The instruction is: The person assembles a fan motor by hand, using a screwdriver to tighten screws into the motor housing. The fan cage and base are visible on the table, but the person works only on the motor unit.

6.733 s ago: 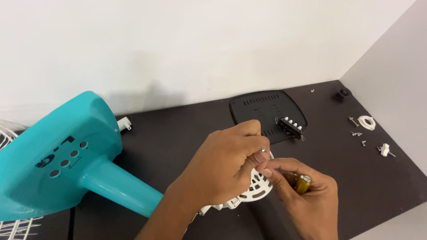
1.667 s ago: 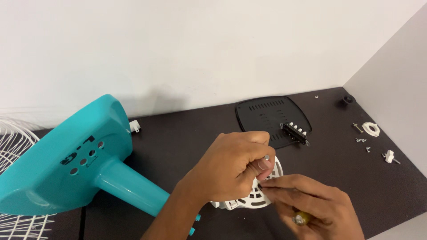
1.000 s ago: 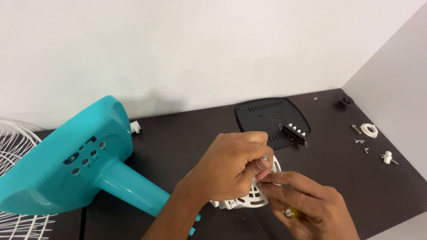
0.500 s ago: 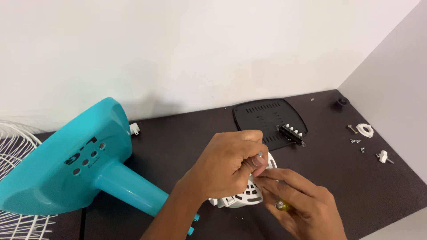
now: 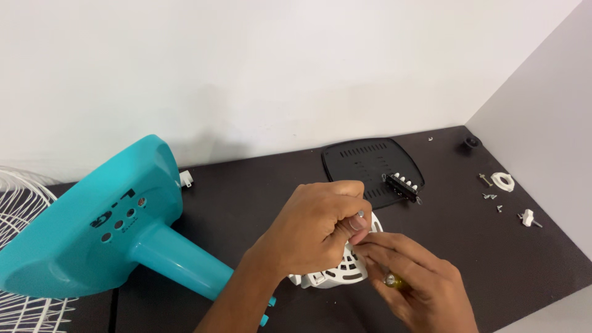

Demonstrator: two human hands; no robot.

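Left hand (image 5: 320,225) stays pinched shut on a tiny screw (image 5: 360,214) over the white vented housing (image 5: 342,271), centre table. Right hand (image 5: 419,283), at 5 o'clock, has slid closer, fingers curled around a yellow-handled screwdriver (image 5: 392,282). Teal fan base (image 5: 92,228) sits at 9 o'clock.

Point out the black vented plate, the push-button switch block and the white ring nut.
black vented plate (image 5: 364,161), head view, on its bare slotted middle.
push-button switch block (image 5: 402,185), head view, on its button row.
white ring nut (image 5: 503,182), head view, on its rim.
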